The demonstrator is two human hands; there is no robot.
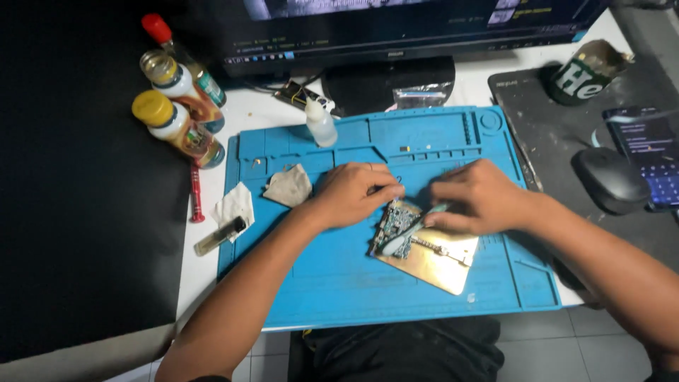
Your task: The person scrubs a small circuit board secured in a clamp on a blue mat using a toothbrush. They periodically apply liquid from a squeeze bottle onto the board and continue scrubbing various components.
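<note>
Partly hidden under both hands: a small green circuit board (396,228), clamped on a brass-coloured holder plate (442,263) lying at a slant near the middle of the blue silicone work mat (339,276). Board's upper edge covered by fingers; component detail too small to make out.

Left hand (353,192) palm down, wrist coming in from lower left, fingers curled, tips pinched together at the board's upper left corner. Whether anything sits between those fingertips cannot be told.

Right hand (481,198) palm down, forearm entering from lower right, fingers closed around a slim teal-handled tool (424,219), handle mostly buried in the fist, tip angled down-left onto the board. Tip itself blurred, kind of tool not certain.

Monitor (410,28) cut off at top edge, screen content unreadable. Phone (647,152) cut by right edge, beside a black mouse (610,178) on a dark pad. Green-and-white can holder (583,74) behind.

On the mat's upper left: crumpled grey cloth (288,185), small white dropper bottle (320,122). On the white bench (205,262) left of the mat: folded white tissue (235,204), lighter (221,235), red screwdriver (196,194), three bottles with yellow and red caps (177,106). Lap in dark clothing at the bottom edge.
</note>
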